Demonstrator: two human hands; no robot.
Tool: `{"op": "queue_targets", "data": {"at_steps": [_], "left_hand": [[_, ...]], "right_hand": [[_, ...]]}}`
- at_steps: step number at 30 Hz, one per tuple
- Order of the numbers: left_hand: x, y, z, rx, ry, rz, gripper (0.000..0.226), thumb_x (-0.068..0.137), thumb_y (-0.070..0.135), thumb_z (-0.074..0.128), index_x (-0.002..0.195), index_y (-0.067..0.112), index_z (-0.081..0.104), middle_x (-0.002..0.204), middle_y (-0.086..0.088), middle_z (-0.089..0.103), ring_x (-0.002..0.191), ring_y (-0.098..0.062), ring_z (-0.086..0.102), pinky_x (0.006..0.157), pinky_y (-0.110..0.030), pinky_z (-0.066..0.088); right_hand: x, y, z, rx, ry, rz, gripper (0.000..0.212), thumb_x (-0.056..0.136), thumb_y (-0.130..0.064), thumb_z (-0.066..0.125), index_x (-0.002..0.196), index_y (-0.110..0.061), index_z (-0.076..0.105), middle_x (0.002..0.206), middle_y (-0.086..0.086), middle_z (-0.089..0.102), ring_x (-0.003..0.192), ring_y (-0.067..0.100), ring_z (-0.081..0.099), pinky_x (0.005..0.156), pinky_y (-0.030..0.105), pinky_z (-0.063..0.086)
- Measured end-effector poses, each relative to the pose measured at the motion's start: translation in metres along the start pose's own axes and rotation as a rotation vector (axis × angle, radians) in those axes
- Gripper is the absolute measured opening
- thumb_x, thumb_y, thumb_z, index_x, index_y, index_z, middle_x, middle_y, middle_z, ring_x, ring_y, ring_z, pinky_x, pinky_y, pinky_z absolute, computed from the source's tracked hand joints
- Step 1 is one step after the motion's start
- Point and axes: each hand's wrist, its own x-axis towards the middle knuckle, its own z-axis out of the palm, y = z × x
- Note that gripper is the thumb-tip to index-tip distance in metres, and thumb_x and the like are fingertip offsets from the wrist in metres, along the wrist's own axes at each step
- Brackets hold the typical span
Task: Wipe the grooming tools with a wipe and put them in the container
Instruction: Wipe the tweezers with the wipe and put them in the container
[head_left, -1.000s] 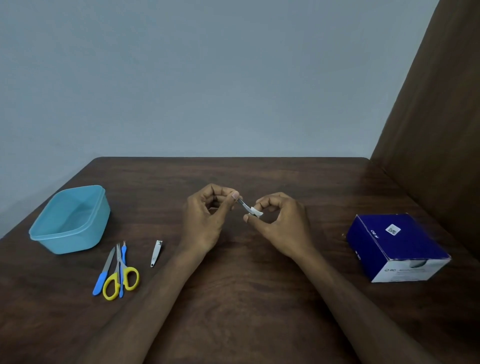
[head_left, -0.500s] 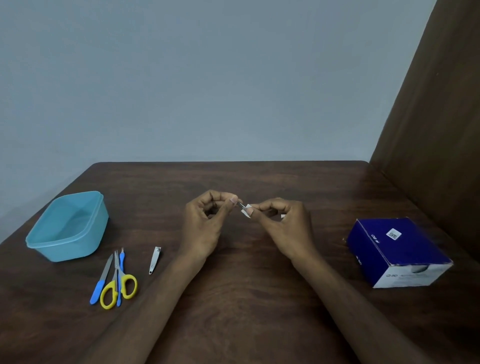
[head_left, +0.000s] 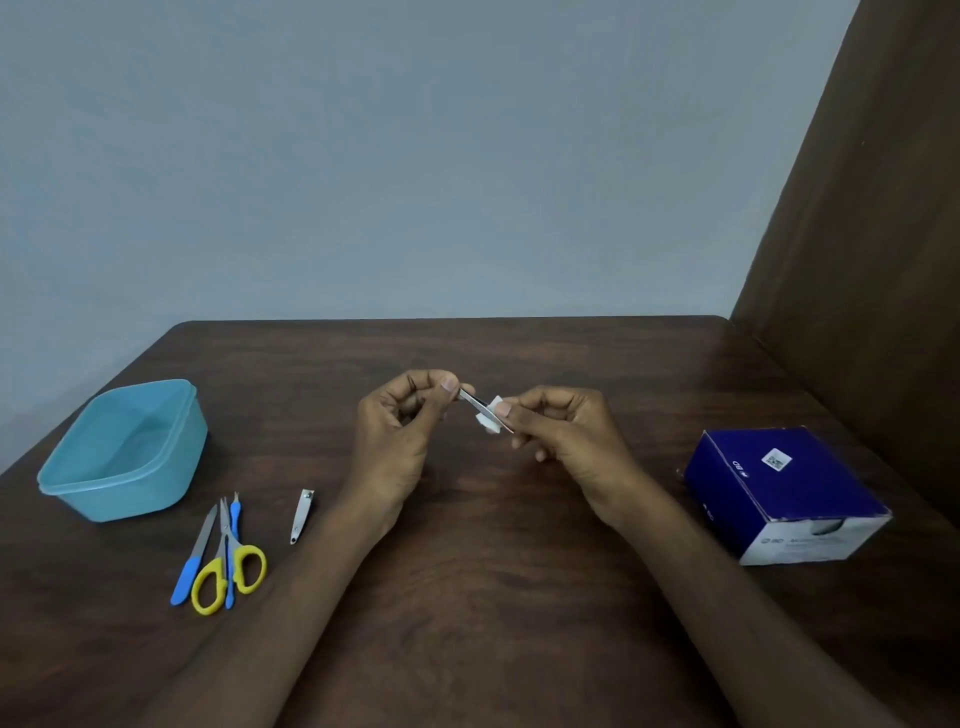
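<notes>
Left hand pinches one end of slim metal tool, likely tweezers, steadying it above table. Right hand pinches folded white wipe around tool's other end, probably for rubbing along shaft. Scissors, blue-handled file, second blue-handled tool and nail clipper lie near teal container, unwiped judging by position. Blue box stands at right.

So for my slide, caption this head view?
Left hand holds tweezers while right hand rubs them with a wipe.
</notes>
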Motion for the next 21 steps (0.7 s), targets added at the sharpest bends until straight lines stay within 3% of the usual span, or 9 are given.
{"op": "queue_targets", "data": {"at_steps": [4,6,8,11,14,16,21], "left_hand": [[-0.001,0.003,0.002,-0.015,-0.02,0.008,0.007,0.1,0.013,0.07,0.097,0.008,0.074,0.09,-0.002,0.083,0.069,0.006,0.066,0.069,-0.008,0.048],[-0.003,0.003,0.003,-0.01,-0.032,0.021,0.007,0.1,0.011,0.07,0.096,0.007,0.074,0.089,-0.004,0.083,0.069,0.006,0.067,0.07,-0.008,0.048],[-0.004,0.003,0.004,0.004,-0.048,0.02,0.006,0.1,0.008,0.069,0.098,0.003,0.073,0.086,0.0,0.082,0.07,0.006,0.068,0.07,-0.008,0.049],[-0.003,-0.001,0.003,0.053,-0.065,0.018,0.009,0.1,0.008,0.069,0.102,0.0,0.073,0.079,0.008,0.08,0.068,0.007,0.067,0.066,-0.008,0.048],[-0.002,-0.004,0.0,0.135,-0.074,0.032,0.01,0.099,0.016,0.073,0.101,0.007,0.074,0.082,0.006,0.079,0.069,0.003,0.064,0.065,-0.017,0.048],[-0.002,-0.007,0.001,0.196,-0.075,0.033,0.01,0.097,0.019,0.076,0.1,0.01,0.074,0.075,0.007,0.076,0.067,0.001,0.061,0.064,-0.025,0.046],[-0.002,-0.01,0.003,0.201,-0.048,0.018,0.01,0.093,0.018,0.082,0.097,0.014,0.074,0.072,0.0,0.077,0.064,0.0,0.063,0.068,-0.027,0.048]], "right_hand": [[-0.001,0.001,-0.004,-0.076,-0.021,-0.071,0.007,0.09,-0.021,0.084,0.091,-0.015,0.083,0.092,0.004,0.083,0.065,0.012,0.065,0.06,0.021,0.047],[-0.001,0.002,-0.003,-0.145,-0.013,-0.155,0.006,0.089,-0.022,0.086,0.093,-0.019,0.085,0.084,0.005,0.082,0.066,0.014,0.069,0.066,0.027,0.054],[0.0,0.004,-0.003,-0.214,-0.002,-0.208,0.006,0.089,-0.024,0.087,0.094,-0.022,0.085,0.08,0.001,0.082,0.069,0.012,0.074,0.069,0.034,0.057],[0.0,0.001,-0.002,-0.342,0.022,-0.265,0.006,0.09,-0.024,0.086,0.096,-0.022,0.085,0.08,-0.008,0.082,0.073,0.008,0.077,0.069,0.03,0.06],[-0.003,0.001,0.0,-0.486,0.077,-0.333,0.005,0.09,-0.026,0.086,0.095,-0.025,0.086,0.077,-0.013,0.08,0.069,0.004,0.075,0.065,0.025,0.059],[-0.003,0.003,0.002,-0.592,0.121,-0.362,0.005,0.09,-0.033,0.084,0.093,-0.03,0.085,0.074,-0.017,0.077,0.064,0.004,0.071,0.062,0.029,0.058],[-0.006,0.003,0.003,-0.821,0.173,-0.503,0.006,0.092,-0.037,0.079,0.096,-0.032,0.081,0.067,-0.023,0.065,0.06,0.004,0.065,0.06,0.033,0.056]]}}
